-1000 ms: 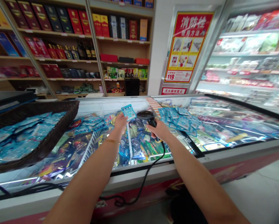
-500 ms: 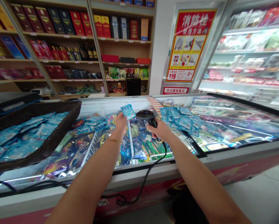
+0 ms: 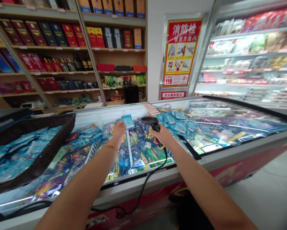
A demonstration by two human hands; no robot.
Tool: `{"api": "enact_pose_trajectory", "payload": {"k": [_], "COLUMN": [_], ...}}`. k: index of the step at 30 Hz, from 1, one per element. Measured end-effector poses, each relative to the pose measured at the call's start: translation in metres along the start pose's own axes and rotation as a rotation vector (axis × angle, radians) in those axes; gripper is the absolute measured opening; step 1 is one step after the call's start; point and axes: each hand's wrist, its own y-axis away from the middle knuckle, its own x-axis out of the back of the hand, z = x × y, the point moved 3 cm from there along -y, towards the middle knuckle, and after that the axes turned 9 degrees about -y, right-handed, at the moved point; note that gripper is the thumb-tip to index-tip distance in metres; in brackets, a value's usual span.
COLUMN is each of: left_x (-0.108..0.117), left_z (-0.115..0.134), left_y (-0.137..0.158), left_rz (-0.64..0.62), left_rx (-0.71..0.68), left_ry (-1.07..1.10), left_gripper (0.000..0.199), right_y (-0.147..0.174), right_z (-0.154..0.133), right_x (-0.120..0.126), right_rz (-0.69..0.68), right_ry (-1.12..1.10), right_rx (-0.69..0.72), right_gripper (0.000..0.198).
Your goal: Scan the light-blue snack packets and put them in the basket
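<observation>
Between thumb and fingers, my left hand (image 3: 120,130) pinches a small blue-and-white packet (image 3: 128,121) by its lower left edge, above the freezer's glass. My right hand (image 3: 161,135) is wrapped round the handle of a black barcode scanner (image 3: 150,120), whose head points left, apart from the packet. A black cord (image 3: 143,188) hangs from the scanner's handle. Similar blue packets (image 3: 179,123) lie piled on the glass to the right of the scanner. Another heap of blue packets (image 3: 87,135) lies left of my left hand.
A dark woven basket (image 3: 62,140) of blue packets stands at the left on the chest freezer (image 3: 131,175). Bagged goods show under the glass. Behind are shelves of boxes (image 3: 119,53), a red poster (image 3: 182,52) and a lit chiller (image 3: 249,60) at the right.
The view has shifted, so the background sits lower and further left. The packet has tilted and come slightly lower in my left hand. Both hands keep their hold.
</observation>
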Motion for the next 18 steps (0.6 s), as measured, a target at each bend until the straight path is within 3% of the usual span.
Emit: {"api": "enact_pose_trajectory", "payload": {"k": [4, 11, 15, 18], "left_x": [-0.038, -0.163, -0.221, -0.246], "left_z": [0.005, -0.008, -0.019, -0.025], "left_y": [0.009, 0.034, 0.048, 0.054], "left_rz": [-0.05, -0.239, -0.288, -0.316], "left_rx": [0.114, 0.242, 0.24, 0.189], "left_ry": [0.047, 0.095, 0.086, 0.07], "left_gripper": [0.032, 0.035, 0.044, 0.046], "right_y": [0.004, 0.018, 0.03, 0.038], "right_z": [0.007, -0.005, -0.01, -0.009], "right_x": [0.054, 0.16, 0.195, 0.203], "right_rz": [0.109, 0.396, 0.473, 0.49], "right_ry": [-0.027, -0.085, -0.135, -0.151], "right_rx": [0.007, 0.025, 0.01, -0.005], "right_gripper": [0.026, 0.027, 0.032, 0.032]}}
